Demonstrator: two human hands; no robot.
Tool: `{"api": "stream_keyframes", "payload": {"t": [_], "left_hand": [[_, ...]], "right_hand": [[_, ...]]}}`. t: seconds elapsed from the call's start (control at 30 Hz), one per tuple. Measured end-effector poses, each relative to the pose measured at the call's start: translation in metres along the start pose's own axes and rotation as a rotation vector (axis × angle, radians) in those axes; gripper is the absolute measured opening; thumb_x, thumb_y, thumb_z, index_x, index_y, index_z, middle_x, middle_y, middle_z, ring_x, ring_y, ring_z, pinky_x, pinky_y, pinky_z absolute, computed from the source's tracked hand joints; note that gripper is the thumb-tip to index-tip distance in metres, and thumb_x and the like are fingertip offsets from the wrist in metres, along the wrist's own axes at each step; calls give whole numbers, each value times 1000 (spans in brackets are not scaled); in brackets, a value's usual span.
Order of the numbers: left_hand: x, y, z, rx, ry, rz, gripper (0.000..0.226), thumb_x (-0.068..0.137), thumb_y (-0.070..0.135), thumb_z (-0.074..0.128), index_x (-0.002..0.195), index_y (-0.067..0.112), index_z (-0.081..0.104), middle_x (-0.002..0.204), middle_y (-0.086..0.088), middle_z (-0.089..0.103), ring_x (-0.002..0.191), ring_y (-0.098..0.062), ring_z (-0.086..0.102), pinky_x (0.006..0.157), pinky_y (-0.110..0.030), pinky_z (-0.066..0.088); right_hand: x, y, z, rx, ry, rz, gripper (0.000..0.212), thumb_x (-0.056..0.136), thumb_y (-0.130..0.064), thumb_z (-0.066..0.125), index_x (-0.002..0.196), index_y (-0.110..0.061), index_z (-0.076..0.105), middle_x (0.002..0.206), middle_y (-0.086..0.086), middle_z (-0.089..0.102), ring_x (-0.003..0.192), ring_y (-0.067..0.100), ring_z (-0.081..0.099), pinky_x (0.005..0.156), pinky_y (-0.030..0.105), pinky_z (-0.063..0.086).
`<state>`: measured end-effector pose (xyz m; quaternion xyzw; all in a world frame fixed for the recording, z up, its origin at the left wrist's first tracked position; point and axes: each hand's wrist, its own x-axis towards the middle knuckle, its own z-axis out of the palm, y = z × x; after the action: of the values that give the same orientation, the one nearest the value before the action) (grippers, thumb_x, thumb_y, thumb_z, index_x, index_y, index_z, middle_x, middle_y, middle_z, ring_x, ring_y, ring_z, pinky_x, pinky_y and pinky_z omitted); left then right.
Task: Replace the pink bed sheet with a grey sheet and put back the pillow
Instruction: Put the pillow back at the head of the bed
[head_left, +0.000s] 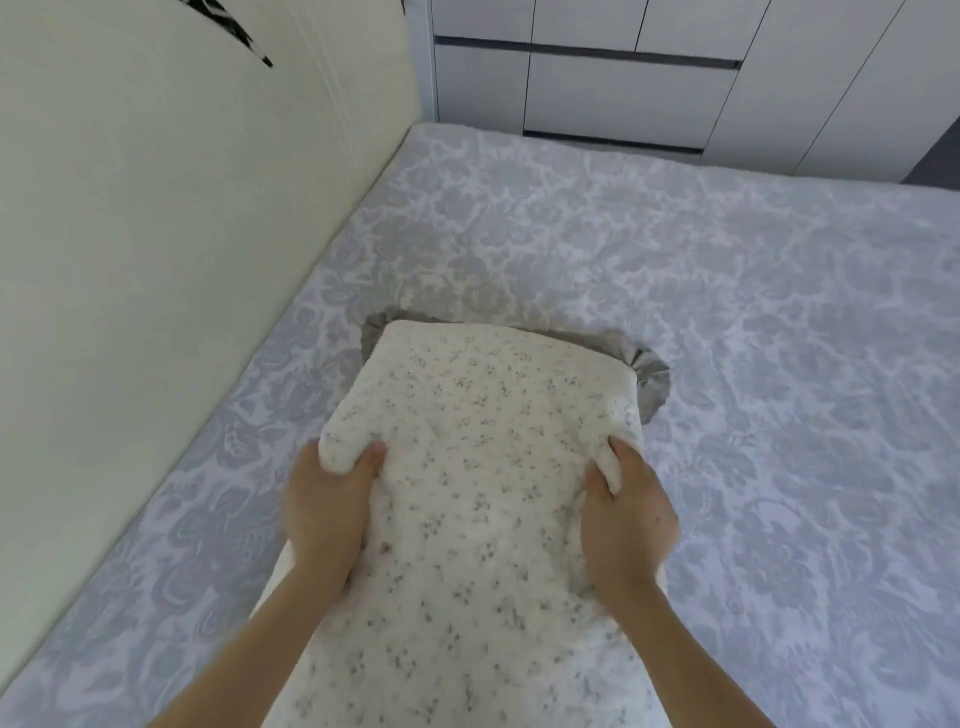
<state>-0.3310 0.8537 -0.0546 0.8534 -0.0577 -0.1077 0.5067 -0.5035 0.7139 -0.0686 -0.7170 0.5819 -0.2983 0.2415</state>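
Note:
A white pillow (467, 467) with small grey speckles and a grey ruffled trim at its far end hangs lengthwise in front of me over the bed. My left hand (324, 512) grips its left side, fingers dug into the filling. My right hand (626, 519) grips its right side the same way. A grey sheet (727, 322) with a pale floral pattern lies spread flat over the whole mattress below. No pink sheet shows anywhere in view.
A cream padded headboard (171, 218) runs along the bed's left side. White cabinets with drawers (623, 88) stand past the far edge of the bed. A strip of dark floor (935, 161) shows at the far right.

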Motion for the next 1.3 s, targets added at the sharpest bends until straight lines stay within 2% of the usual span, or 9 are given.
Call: {"api": "stream_keyframes", "payload": {"t": [0.17,0.3,0.4,0.47,0.67,0.9,1.1,1.23,1.3], "left_hand": [[66,92,7,-150,147,275,34,82,39,69,108,17,61,95,6,62,88,-16,58,76,-28,44],[139,147,23,-196,78,477,46,87,43,62,125,19,52,111,5,58,106,-18,57,88,-31,47],[193,142,32,202,-121,474,79,90,53,50,151,26,7,148,-10,28,135,-29,32,111,-46,29],[204,114,35,485,-103,464,79,93,54,42,151,26,-3,156,-11,13,142,-29,18,115,-47,14],[160,1,58,939,-243,345,65,96,53,32,150,34,2,159,-2,7,145,-25,12,114,-51,11],[100,-64,66,1089,-492,249,61,97,55,26,150,36,2,159,-1,7,145,-29,12,114,-51,17],[29,-31,56,730,-517,255,47,101,36,36,144,17,36,144,-7,43,129,-26,44,102,-37,37],[-46,14,44,588,-574,310,30,100,25,38,102,8,62,96,-7,64,86,-23,58,72,-33,45],[-89,37,37,584,-599,358,30,99,21,37,78,8,55,73,-6,56,72,-23,52,57,-31,39]], "right_hand": [[92,-67,11,124,401,-365,29,80,0,62,106,-11,71,82,12,68,61,29,61,54,21,34],[166,-116,21,126,494,-467,40,81,0,52,115,-15,67,76,14,60,57,27,52,48,20,27],[211,-118,35,-164,67,-342,51,100,-37,35,149,-35,20,124,22,48,108,37,50,85,46,45],[218,-103,43,-490,-256,-229,71,92,-66,26,149,-39,-7,156,16,13,140,39,19,109,61,16],[158,-47,80,-875,-682,-349,70,89,-72,21,150,-42,0,160,4,-3,146,33,4,109,68,1],[88,7,92,-951,-845,-377,58,97,-58,21,150,-41,5,160,3,3,146,29,9,110,66,1],[47,32,27,-654,-738,-275,48,101,-43,30,147,-33,28,154,-3,30,139,20,32,113,58,1],[10,53,-65,-470,-642,-141,36,101,-33,35,132,-25,52,136,-4,54,124,17,50,115,42,19],[-11,65,-119,-470,-598,-81,31,101,-27,36,117,-22,63,120,-3,64,105,18,59,98,34,41]]}}
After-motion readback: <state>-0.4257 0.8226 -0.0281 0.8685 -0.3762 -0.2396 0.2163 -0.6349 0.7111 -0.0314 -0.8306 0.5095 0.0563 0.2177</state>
